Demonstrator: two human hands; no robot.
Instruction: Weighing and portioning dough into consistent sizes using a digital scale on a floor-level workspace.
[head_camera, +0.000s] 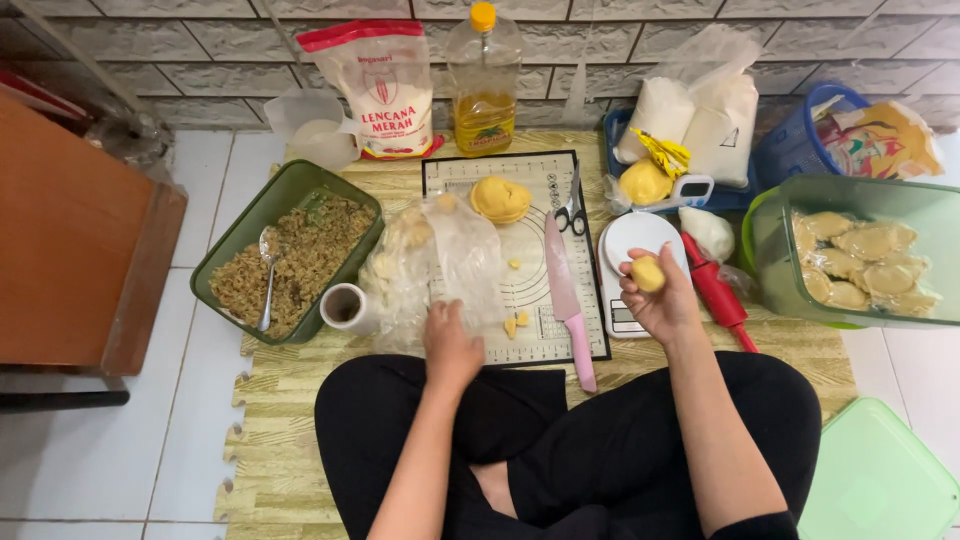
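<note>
Dough ball in one hand, plastic sheet under the other

The right hand (662, 300) clamps a small dough ball (648, 273) over the kitchen scale (632, 262). The left hand (450, 345) pinches the clear plastic sheet (440, 262), fingertips hidden; a pink knife (566, 298) lies between them.

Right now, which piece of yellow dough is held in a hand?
The small dough ball in the right hand, above the scale; the larger lump lies on the mat.

Our layout around the pastry mat

We take the pastry mat (520, 290) as centre: on it lie a dough mound (500, 198), scissors (572, 212) and a knife (566, 300); left of it sits the filling tray (232, 250), right of it the scale (630, 262), behind it the oil bottle (484, 80).
</note>
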